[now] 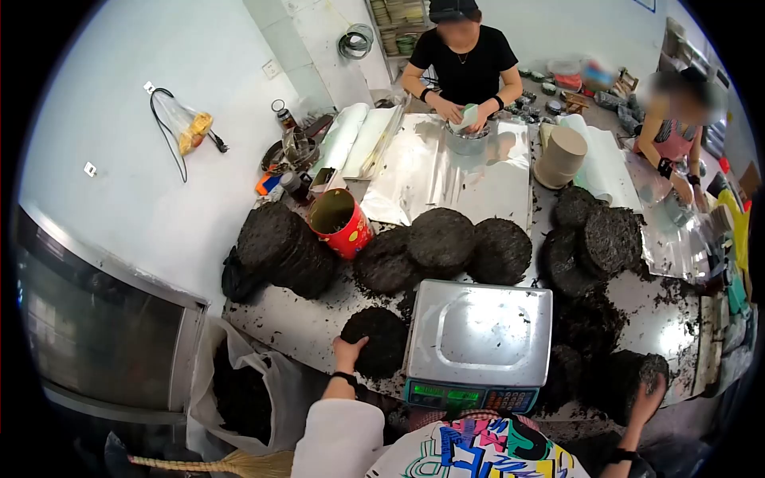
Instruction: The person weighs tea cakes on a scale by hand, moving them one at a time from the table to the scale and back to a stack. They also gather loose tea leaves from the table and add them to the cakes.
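Right of the silver-topped electronic scale (480,327), towards four o'clock, the right hand (647,400) spreads its fingers against a rough dark-brown cake (653,368), seemingly steadying it. At nine o'clock, the left hand (346,355) grips a flat black round cake (374,342) by its rim, thumb apart, other fingertips hidden. Beyond, towards eleven, another dark disc (441,241) overlaps its neighbour, probably saving space.

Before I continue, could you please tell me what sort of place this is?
Probably a small weighing and packing workshop: round, dark, rough-textured cakes lie near a silver electronic scale with a green-lit display, and an open white plastic sack holds loose dark material.
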`<state>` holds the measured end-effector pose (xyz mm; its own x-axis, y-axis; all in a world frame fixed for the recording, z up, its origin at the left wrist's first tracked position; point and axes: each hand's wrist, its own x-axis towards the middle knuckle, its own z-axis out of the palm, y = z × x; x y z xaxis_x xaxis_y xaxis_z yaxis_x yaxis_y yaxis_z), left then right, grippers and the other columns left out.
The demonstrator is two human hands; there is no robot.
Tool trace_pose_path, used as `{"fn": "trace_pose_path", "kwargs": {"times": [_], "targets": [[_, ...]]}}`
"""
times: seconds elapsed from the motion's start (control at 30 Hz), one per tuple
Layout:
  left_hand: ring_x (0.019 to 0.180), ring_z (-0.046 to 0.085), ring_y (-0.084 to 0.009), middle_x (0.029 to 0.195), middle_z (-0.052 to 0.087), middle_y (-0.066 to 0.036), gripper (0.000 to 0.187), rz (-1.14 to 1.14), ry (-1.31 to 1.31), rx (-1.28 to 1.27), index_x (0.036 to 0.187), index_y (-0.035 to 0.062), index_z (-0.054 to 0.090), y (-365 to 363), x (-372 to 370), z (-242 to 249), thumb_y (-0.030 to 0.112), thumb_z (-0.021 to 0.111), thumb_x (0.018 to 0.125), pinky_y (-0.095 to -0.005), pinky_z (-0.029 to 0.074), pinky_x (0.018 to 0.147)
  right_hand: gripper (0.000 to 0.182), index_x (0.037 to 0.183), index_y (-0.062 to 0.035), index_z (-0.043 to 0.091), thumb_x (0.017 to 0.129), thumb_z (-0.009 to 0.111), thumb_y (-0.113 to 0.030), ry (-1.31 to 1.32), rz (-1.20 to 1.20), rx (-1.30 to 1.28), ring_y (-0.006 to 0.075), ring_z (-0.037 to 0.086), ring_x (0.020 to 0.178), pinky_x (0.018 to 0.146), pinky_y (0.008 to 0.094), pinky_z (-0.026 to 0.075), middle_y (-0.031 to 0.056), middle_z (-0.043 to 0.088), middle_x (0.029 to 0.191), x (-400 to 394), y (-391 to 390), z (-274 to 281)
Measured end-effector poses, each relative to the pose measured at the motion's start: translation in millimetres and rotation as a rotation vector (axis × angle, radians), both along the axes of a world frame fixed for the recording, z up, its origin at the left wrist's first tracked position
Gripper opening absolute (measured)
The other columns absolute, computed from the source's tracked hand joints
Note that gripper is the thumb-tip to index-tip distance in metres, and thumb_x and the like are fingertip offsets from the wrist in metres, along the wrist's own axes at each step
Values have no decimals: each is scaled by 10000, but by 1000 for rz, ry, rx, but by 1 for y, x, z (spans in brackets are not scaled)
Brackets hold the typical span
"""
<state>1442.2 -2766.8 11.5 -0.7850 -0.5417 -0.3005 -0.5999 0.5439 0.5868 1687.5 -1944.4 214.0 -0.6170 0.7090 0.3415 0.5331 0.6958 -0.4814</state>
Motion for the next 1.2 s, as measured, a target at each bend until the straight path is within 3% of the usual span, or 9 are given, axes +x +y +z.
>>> {"fn": "trace_pose_path", "kwargs": {"times": [0.03,0.13,0.23,0.5,0.63,0.83,0.97,1.1,1.2], "targets": [[1039,550,-368,1090,562,-250,718,69,72,35,1160,-41,458,28,14,43,346,798,660,-432,439,891,585,1294,62,412,801,653,-139,-64,-141,112,321,420,1230,1028,405,335,212,455,1313,21,35,-13],[1006,557,-332,1046,563,-219,683,68,292,192,1146,-22,411,39,32,90,265,807,670,-406,451,861,756,1354,58,343,795,692,-311,-17,-500,-451,345,390,1256,1033,420,328,235,386,1374,40,60,-22],[1041,527,-291,1079,521,-176,603,-111,419,152,1135,20,398,72,45,170,201,787,711,-398,423,896,873,1374,63,304,775,693,-438,-95,-347,-545,368,367,1270,1036,428,325,243,336,1405,63,95,-41],[1066,510,-350,1195,489,-193,514,22,660,33,1200,7,443,131,50,223,197,709,804,-419,437,902,760,1239,54,463,733,725,-448,-381,-357,19,422,460,1122,947,458,381,273,488,1206,55,61,-11],[960,531,-341,1061,536,-131,536,-727,997,-242,1011,86,529,197,49,272,29,768,535,-440,427,825,623,1060,48,512,682,778,-370,-189,-307,163,396,527,974,848,447,420,240,559,1018,65,65,-24],[1129,498,-319,1123,549,-116,428,-1284,735,-88,1016,71,537,332,74,273,155,756,658,-425,409,885,530,1028,46,480,704,784,-244,30,-287,-183,282,567,952,804,358,451,185,577,1044,52,46,21],[1095,521,-336,1125,567,-152,340,-1208,804,105,1064,44,546,320,63,270,179,662,774,-411,410,931,493,1213,38,481,812,653,-191,481,-98,-917,222,540,1019,890,340,423,132,560,1140,30,18,48],[1065,524,-367,1113,563,-181,304,-920,654,109,1067,15,537,294,49,247,120,618,793,-406,414,916,433,1213,24,499,806,560,-110,199,354,-1129,209,509,1063,921,336,393,94,545,1186,-51,-118,69],[1068,515,-375,1121,556,-184,298,-861,656,116,1086,16,526,294,51,255,100,601,810,-407,414,912,423,1293,-2,425,890,533,-69,370,468,-1551,182,492,1094,959,311,380,82,535,1206,-104,-216,42]]}}
